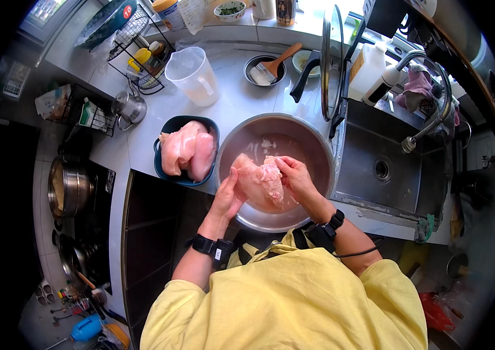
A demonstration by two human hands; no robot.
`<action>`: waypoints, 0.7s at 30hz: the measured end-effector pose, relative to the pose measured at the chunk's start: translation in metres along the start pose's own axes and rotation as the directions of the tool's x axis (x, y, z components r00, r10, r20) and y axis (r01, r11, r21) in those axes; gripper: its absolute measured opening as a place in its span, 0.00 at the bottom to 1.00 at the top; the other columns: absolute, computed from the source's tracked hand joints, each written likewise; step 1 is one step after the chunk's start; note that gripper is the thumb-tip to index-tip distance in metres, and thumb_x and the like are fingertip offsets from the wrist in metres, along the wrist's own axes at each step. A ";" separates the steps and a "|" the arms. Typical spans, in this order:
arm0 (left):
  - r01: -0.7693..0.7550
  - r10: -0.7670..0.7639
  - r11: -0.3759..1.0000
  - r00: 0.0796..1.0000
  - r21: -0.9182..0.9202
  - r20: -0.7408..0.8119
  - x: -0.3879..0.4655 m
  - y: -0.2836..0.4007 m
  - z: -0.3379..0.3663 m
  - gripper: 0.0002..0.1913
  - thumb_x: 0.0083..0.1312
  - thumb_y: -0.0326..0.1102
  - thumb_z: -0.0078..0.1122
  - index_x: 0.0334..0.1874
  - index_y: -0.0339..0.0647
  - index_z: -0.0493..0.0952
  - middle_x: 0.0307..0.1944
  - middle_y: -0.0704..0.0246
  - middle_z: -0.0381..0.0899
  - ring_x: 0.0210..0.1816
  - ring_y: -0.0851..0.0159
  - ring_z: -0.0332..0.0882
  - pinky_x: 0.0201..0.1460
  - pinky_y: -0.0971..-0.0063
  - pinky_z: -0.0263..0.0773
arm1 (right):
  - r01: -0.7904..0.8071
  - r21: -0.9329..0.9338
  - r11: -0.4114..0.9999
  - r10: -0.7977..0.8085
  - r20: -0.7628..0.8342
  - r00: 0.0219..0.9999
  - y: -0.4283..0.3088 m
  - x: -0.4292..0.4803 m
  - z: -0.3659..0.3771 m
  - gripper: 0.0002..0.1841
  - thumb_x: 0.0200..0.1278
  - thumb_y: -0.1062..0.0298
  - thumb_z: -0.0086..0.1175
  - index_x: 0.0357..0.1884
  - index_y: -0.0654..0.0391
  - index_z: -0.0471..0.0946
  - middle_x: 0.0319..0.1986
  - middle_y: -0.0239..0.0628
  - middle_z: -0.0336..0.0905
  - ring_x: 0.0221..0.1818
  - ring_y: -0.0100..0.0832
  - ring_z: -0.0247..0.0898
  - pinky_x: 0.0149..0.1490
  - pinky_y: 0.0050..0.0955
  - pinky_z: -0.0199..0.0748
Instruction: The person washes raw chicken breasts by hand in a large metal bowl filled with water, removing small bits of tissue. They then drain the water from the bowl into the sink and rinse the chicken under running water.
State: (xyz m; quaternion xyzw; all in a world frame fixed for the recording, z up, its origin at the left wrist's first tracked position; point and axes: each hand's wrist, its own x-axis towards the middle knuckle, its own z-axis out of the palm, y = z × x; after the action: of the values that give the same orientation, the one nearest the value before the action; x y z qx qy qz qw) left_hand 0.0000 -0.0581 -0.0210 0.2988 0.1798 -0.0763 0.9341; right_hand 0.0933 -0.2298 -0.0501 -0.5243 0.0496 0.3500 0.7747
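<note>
Both hands hold one piece of raw chicken breast (pixel 258 179) over a large metal basin (pixel 273 222) with cloudy pinkish water in its bottom. My left hand (pixel 225 197) supports the meat's left side, thumb up along its edge. At the upper right edge, the fingertips of my right hand (pixel 295 175) pinch the chicken. The underside of the piece is hidden. Left of the basin, more raw chicken breasts (pixel 186 148) lie heaped in a dark blue plastic basket (pixel 157 158).
Behind the basin stand a clear plastic measuring jug (pixel 193 78), a dark bowl (pixel 247 65) holding a wooden-handled brush (pixel 280 61), and an upright glass lid (pixel 332 61). To the right is a steel sink (pixel 378 131) with a faucet (pixel 431 127). A steel pot (pixel 74 188) sits at left.
</note>
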 end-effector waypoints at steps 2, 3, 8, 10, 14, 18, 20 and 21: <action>0.009 -0.009 1.000 1.000 -0.020 -0.008 0.000 0.000 0.000 0.27 0.68 0.53 0.47 0.61 0.40 0.66 0.57 0.66 0.71 0.59 0.63 0.68 0.63 0.65 0.63 | 0.035 -0.001 0.999 -0.035 0.000 0.999 0.003 0.000 -0.002 0.15 0.66 0.62 0.50 0.47 0.63 0.77 0.39 0.33 0.79 0.40 0.21 0.73 0.44 0.20 0.70; 0.014 -0.015 0.999 1.000 -0.031 -0.012 0.001 0.000 0.000 0.27 0.68 0.53 0.46 0.60 0.40 0.66 0.57 0.66 0.72 0.59 0.63 0.68 0.63 0.65 0.63 | 0.027 0.007 1.000 -0.027 -0.005 1.000 0.004 0.000 -0.003 0.15 0.67 0.63 0.49 0.47 0.63 0.76 0.39 0.34 0.78 0.40 0.23 0.74 0.44 0.21 0.72; 0.051 -0.051 0.998 0.999 -0.028 -0.010 0.001 0.000 -0.002 0.26 0.69 0.54 0.44 0.60 0.41 0.66 0.57 0.65 0.71 0.59 0.62 0.68 0.62 0.64 0.64 | -0.010 -0.015 1.000 0.010 -0.034 0.999 0.008 0.001 -0.008 0.13 0.68 0.65 0.49 0.49 0.61 0.74 0.39 0.35 0.77 0.38 0.24 0.75 0.43 0.21 0.75; 0.063 -0.063 0.998 0.998 -0.017 -0.025 0.001 -0.001 -0.003 0.26 0.69 0.54 0.43 0.61 0.41 0.66 0.57 0.65 0.71 0.59 0.62 0.68 0.62 0.63 0.64 | 0.080 -0.127 0.989 -0.087 -0.052 0.995 0.017 0.005 -0.016 0.13 0.68 0.65 0.48 0.51 0.58 0.74 0.39 0.34 0.77 0.39 0.23 0.74 0.42 0.21 0.75; 0.047 -0.047 0.999 0.996 -0.012 -0.077 0.002 -0.002 -0.002 0.27 0.69 0.54 0.42 0.61 0.41 0.66 0.58 0.64 0.71 0.60 0.61 0.68 0.62 0.62 0.64 | 0.204 -0.313 0.927 -0.213 0.005 0.977 0.012 -0.002 -0.016 0.18 0.64 0.65 0.54 0.57 0.53 0.71 0.44 0.34 0.76 0.43 0.23 0.73 0.46 0.23 0.74; 0.028 -0.028 1.000 0.998 -0.004 -0.057 0.003 0.001 0.002 0.27 0.70 0.55 0.42 0.61 0.41 0.65 0.59 0.63 0.70 0.60 0.61 0.67 0.62 0.62 0.64 | 0.403 -0.509 0.760 -0.344 0.212 0.915 0.010 -0.013 -0.010 0.29 0.56 0.65 0.62 0.61 0.53 0.67 0.50 0.37 0.73 0.51 0.28 0.70 0.54 0.27 0.70; 0.035 -0.035 0.999 0.997 0.002 -0.066 0.004 -0.001 0.000 0.27 0.69 0.55 0.42 0.62 0.41 0.65 0.59 0.63 0.70 0.60 0.61 0.67 0.63 0.62 0.64 | 0.482 -0.554 0.679 -0.378 0.299 0.876 0.009 -0.015 -0.007 0.32 0.53 0.64 0.63 0.62 0.54 0.67 0.55 0.41 0.71 0.55 0.32 0.69 0.58 0.29 0.67; 0.038 -0.037 0.999 0.997 0.006 -0.071 0.005 -0.002 -0.001 0.28 0.69 0.55 0.42 0.62 0.41 0.65 0.59 0.63 0.70 0.61 0.60 0.67 0.63 0.61 0.64 | 0.431 -0.518 0.739 -0.332 0.277 0.902 0.006 -0.017 -0.003 0.32 0.53 0.64 0.62 0.62 0.54 0.67 0.55 0.42 0.71 0.55 0.32 0.69 0.58 0.29 0.66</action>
State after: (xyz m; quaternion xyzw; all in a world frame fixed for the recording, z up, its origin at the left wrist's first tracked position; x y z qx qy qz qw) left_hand 0.0038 -0.0588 -0.0248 0.3012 0.2181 -0.0837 0.9245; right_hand 0.0779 -0.2399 -0.0487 -0.6981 -0.2300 0.2246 0.6398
